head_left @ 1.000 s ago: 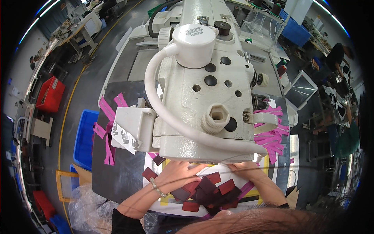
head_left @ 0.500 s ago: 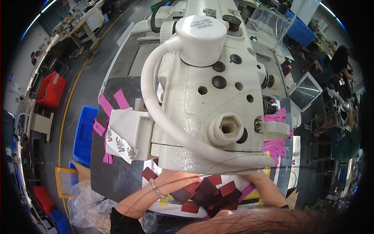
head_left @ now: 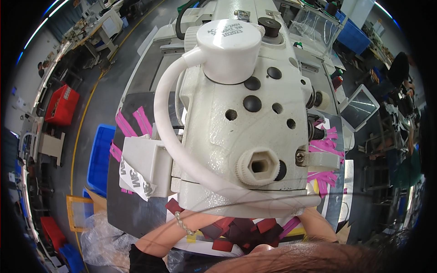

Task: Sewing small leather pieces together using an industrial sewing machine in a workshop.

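Note:
A large off-white sewing machine head (head_left: 214,136) fills the middle of the view, with a white motor housing and a thick white cable on it. My left hand (head_left: 204,220), a beaded bracelet at its wrist, reaches in under the machine's front. My right hand (head_left: 313,219) goes under it from the other side. The machine hides the fingers of both, so what they hold cannot be seen. Between my forearms lie several dark red and maroon flat pieces (head_left: 236,232), overlapping in a pile. A pink zipper strip (head_left: 289,226) lies beside my right forearm.
Pink zipper pieces lie on the table left (head_left: 143,121) and right (head_left: 326,146) of the machine. A blue bin (head_left: 101,159) and clear plastic wrap (head_left: 102,236) are at the left. Farther off are a red bin (head_left: 62,105) and a screen (head_left: 360,107) at the right.
The view has shifted, so the machine's front sits lower and covers more of my hands and the red pieces. Both forearms stay reaching under the machine.

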Tool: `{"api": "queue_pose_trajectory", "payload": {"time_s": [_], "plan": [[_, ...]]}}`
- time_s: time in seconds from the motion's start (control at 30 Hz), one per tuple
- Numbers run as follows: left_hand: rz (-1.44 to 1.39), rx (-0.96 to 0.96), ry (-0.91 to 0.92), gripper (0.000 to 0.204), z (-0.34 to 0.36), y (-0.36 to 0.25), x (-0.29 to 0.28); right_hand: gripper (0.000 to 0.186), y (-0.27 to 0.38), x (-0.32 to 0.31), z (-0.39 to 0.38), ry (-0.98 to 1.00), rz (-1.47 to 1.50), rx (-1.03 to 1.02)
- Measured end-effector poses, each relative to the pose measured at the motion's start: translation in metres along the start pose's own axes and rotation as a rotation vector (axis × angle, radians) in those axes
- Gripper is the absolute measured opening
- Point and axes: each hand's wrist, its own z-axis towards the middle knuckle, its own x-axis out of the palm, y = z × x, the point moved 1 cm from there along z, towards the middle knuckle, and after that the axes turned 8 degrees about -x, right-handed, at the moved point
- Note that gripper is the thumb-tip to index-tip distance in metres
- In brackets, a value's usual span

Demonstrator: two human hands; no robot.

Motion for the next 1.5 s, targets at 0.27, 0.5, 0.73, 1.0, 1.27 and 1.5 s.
{"api": "queue_pose_trajectory", "payload": {"time_s": [0.27,0.5,0.73,1.0,1.27,1.5], "plan": [[0.01,-0.046,0.015,0.039,-0.006,0.004,-0.012,0.035,0.002,-0.002,0.005,-0.028,0.077,0.044],[-0.027,-0.079,0.035,0.041,-0.005,0.002,-0.009,0.033,0.003,0.0,0.005,-0.026,0.115,0.057],[-0.072,-0.085,0.047,0.043,-0.002,-0.005,-0.005,0.034,0.003,-0.008,0.008,-0.02,0.041,0.028],[-0.119,-0.131,0.044,0.046,0.001,-0.004,-0.001,0.036,0.0,0.002,0.001,0.0,0.074,0.096],[-0.172,-0.15,0.045,0.048,-0.001,-0.005,0.004,0.033,0.0,0.004,0.0,-0.019,0.035,0.04],[-0.21,-0.174,0.022,0.05,-0.005,-0.008,-0.004,0.024,-0.002,0.005,0.008,0.018,-0.059,-0.058]]}}
